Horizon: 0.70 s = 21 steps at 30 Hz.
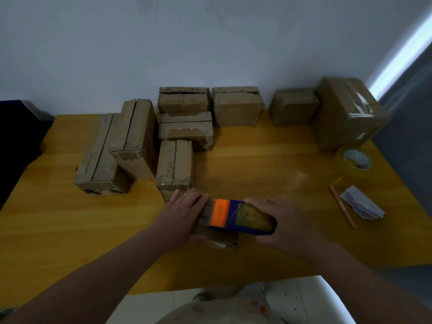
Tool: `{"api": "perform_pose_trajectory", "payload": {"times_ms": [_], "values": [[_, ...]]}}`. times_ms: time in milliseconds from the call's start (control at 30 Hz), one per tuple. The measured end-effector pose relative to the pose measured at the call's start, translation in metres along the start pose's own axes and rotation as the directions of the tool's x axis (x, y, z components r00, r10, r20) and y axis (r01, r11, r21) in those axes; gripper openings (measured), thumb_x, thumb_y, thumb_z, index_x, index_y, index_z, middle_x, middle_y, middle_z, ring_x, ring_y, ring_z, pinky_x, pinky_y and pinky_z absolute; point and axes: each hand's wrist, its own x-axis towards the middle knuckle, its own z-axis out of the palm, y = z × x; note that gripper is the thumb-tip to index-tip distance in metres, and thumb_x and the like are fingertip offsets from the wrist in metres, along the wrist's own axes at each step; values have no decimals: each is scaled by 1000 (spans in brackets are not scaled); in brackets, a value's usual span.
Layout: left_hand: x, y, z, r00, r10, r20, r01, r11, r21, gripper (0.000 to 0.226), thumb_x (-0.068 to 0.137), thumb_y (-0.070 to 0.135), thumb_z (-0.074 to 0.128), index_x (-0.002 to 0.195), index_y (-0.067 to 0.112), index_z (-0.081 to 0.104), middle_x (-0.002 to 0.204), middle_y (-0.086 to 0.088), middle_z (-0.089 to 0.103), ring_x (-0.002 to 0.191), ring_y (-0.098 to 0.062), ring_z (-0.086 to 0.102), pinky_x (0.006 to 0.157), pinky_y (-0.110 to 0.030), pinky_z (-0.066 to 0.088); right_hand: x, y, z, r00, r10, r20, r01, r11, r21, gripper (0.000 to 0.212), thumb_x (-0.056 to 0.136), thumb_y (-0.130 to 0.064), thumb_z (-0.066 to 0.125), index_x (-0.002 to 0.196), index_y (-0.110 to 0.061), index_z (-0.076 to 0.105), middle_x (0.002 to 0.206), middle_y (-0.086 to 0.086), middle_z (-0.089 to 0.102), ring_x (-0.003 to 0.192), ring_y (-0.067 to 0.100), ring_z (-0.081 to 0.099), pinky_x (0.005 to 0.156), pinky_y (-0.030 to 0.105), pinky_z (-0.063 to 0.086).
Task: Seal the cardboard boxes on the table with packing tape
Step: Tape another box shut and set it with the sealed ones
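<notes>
A small cardboard box lies near the front of the wooden table. My left hand presses flat on the box's left end and holds it down. My right hand grips a blue and orange tape dispenser that rests on top of the box, its roll of tape under my fingers. Most of the box is hidden under the hands and the dispenser.
Several cardboard boxes stand at the back left and middle, some with open seams. Taped boxes sit at the back right. A spare tape roll, a pencil and a folded paper lie on the right.
</notes>
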Motion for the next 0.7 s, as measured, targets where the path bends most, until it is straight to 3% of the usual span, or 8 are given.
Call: {"api": "perform_pose_trajectory", "payload": {"times_ms": [67,133,300,400,467,567,600,700], "values": [[-3,-6,3,1000,6,-28,-8,999,-43,119,59,94,16,153,24,0,158,4,10,147,-20,1,111,-39,-12,5,-6,6,1000,-24,-4,24,999,23,84,72,-26,77,142,-47,36,105,-4,49,90,12,53,69,17,45],[-3,-9,7,999,-2,-53,-4,994,-109,124,52,97,6,153,26,2,158,6,11,146,-18,2,112,-38,-11,9,-8,7,999,-44,-9,45,998,43,84,71,-25,77,140,-48,35,105,-5,49,90,11,52,68,16,44],[-2,-12,17,986,23,-163,-48,987,-153,109,69,93,17,151,22,21,151,1,31,139,-17,18,115,-46,8,9,-4,-4,998,-58,7,58,996,70,83,70,-30,82,133,-55,33,118,-5,56,98,5,54,76,11,44],[-3,-12,20,986,24,-164,-48,989,-140,99,75,88,24,148,21,28,146,-1,39,134,-19,26,112,-50,19,4,1,-19,997,-63,43,62,998,32,83,72,-30,81,133,-56,32,116,-14,52,99,-3,51,73,8,41],[-2,-12,20,985,22,-170,-41,993,-108,96,78,86,26,147,19,31,143,-3,44,131,-21,30,110,-52,26,-6,14,-31,997,-44,63,44,999,-2,82,71,-34,82,132,-58,32,114,-22,49,100,-6,50,74,11,43],[-2,-14,22,982,33,-188,-43,998,-52,93,83,82,25,145,14,32,138,-6,48,127,-22,32,104,-57,34,-27,39,-43,997,32,67,-29,999,-38,79,66,-51,82,127,-65,33,109,-16,56,96,2,56,78,27,52],[-2,-14,23,981,38,-189,-43,999,-22,92,84,82,24,146,13,31,138,-7,48,126,-23,33,102,-57,36,-32,44,-43,995,62,81,-58,997,-45,78,66,-54,81,128,-64,33,107,-17,55,94,2,56,78,27,52],[-2,-15,26,988,31,-154,-23,998,54,94,85,81,21,147,12,29,141,-7,46,128,-27,38,100,-58,41,-31,42,-39,990,96,107,-83,989,-119,82,72,-47,80,139,-52,34,100,-21,47,88,-2,51,70,11,40]]}}
